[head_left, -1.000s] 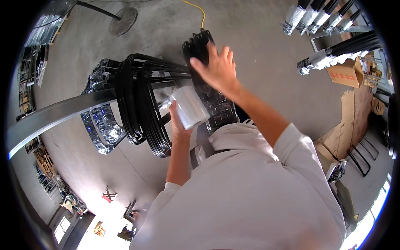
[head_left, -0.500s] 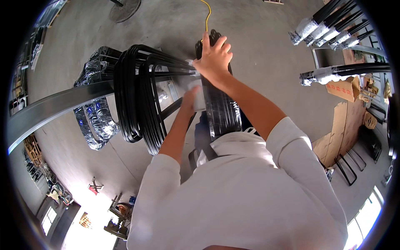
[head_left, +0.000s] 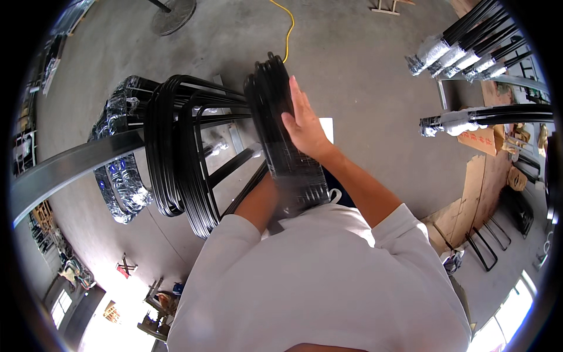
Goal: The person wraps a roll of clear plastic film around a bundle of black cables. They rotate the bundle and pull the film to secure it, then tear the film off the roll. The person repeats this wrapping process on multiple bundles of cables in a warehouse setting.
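A bundle of black bent metal tubes [head_left: 272,111] stands in front of me, its lower part wrapped in clear film [head_left: 302,179]. My right hand [head_left: 308,129] lies along the bundle's right side, fingers stretched out and holding nothing. My left forearm [head_left: 259,202] runs behind the left side of the bundle, which hides the hand and whatever it holds. A white flat-edged piece [head_left: 327,128] shows past my right wrist, behind the bundle; its kind is unclear.
On the left, black tube frames [head_left: 170,141] hang on a grey metal beam [head_left: 76,161], beside film-wrapped ones [head_left: 126,182]. More wrapped tubes [head_left: 457,53] are at the far right, near a cardboard box [head_left: 484,138]. A yellow cable [head_left: 290,29] crosses the floor ahead.
The bundle's top has tilted left. My right hand has moved from its top down along its right side. My left hand has gone behind it, and the white piece now shows on the right.
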Demonstrator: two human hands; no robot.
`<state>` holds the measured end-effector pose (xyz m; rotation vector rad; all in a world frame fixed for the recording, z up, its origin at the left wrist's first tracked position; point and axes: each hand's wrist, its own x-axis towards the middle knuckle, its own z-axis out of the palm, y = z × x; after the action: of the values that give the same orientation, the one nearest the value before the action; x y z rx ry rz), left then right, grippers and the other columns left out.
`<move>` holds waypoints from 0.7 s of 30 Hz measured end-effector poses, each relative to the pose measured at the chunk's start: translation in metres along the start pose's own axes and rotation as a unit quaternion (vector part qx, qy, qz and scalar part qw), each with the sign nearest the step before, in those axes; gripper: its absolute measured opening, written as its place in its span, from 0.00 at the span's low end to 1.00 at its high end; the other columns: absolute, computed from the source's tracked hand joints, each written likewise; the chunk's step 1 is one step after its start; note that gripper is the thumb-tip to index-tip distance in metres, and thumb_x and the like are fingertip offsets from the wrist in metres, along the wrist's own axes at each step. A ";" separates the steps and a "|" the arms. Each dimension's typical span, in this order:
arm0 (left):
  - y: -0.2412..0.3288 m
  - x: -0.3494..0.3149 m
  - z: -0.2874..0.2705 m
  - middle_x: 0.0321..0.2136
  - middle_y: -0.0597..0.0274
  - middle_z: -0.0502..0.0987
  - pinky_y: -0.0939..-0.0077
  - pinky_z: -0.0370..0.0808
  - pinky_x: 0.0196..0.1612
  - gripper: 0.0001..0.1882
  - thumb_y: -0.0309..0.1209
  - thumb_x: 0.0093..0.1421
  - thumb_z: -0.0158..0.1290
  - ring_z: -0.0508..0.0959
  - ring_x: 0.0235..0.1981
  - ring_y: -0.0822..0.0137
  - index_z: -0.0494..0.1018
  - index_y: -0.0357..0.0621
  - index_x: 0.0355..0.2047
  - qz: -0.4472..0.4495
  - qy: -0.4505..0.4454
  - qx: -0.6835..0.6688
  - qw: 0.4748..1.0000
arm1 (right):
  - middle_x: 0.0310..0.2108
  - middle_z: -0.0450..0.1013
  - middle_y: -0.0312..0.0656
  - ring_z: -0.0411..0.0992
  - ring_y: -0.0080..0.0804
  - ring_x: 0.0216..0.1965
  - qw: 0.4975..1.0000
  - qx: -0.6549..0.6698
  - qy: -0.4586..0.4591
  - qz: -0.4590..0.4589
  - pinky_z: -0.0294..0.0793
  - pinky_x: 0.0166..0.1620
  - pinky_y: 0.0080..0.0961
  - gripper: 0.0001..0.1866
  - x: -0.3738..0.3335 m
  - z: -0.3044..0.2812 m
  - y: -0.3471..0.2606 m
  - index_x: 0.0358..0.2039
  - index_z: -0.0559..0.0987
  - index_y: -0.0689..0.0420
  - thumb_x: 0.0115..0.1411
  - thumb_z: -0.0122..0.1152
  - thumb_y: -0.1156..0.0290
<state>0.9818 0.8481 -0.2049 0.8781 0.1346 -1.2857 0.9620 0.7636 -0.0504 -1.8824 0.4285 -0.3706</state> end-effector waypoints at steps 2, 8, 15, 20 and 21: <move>0.002 0.001 0.001 0.36 0.56 0.74 0.68 0.72 0.40 0.22 0.45 0.52 0.49 0.75 0.37 0.62 0.71 0.41 0.40 0.007 -0.002 0.005 1.000 | 0.57 0.49 0.54 0.51 0.50 0.58 1.000 -0.005 -0.019 0.001 0.52 0.58 0.30 0.36 0.000 0.000 0.000 0.60 0.39 0.58 0.55 0.44 0.81; 0.001 0.005 0.010 0.36 0.56 0.74 0.69 0.71 0.40 0.20 0.44 0.52 0.49 0.75 0.37 0.62 0.71 0.42 0.39 0.022 -0.002 0.011 1.000 | 0.55 0.52 0.56 0.58 0.54 0.53 0.998 -0.047 0.006 -0.033 0.61 0.52 0.31 0.34 -0.012 -0.014 0.007 0.60 0.42 0.60 0.55 0.45 0.80; -0.002 0.008 0.021 0.36 0.56 0.74 0.69 0.71 0.40 0.18 0.42 0.52 0.51 0.75 0.37 0.62 0.72 0.43 0.37 0.033 -0.004 0.023 0.999 | 0.53 0.59 0.47 0.58 0.35 0.55 0.947 0.099 0.186 0.242 0.56 0.56 0.29 0.28 -0.053 -0.072 0.073 0.58 0.53 0.55 0.58 0.49 0.70; -0.010 0.011 0.028 0.36 0.56 0.74 0.70 0.71 0.40 0.17 0.42 0.51 0.51 0.75 0.37 0.62 0.73 0.43 0.36 0.039 -0.017 0.068 0.997 | 0.50 0.62 0.43 0.60 0.30 0.52 0.885 0.414 -0.007 0.211 0.60 0.52 0.28 0.32 -0.076 -0.083 0.120 0.57 0.54 0.57 0.53 0.55 0.73; -0.008 0.011 0.028 0.36 0.56 0.74 0.70 0.71 0.40 0.17 0.41 0.51 0.51 0.75 0.37 0.62 0.73 0.44 0.36 0.036 -0.026 0.106 0.993 | 0.49 0.62 0.42 0.61 0.30 0.51 0.872 0.464 -0.016 0.155 0.61 0.52 0.28 0.33 -0.071 -0.083 0.122 0.57 0.55 0.58 0.51 0.56 0.74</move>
<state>0.9675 0.8217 -0.1958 1.0191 -0.0754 -1.2702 0.8477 0.6888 -0.1406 -0.8582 0.4170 -0.2538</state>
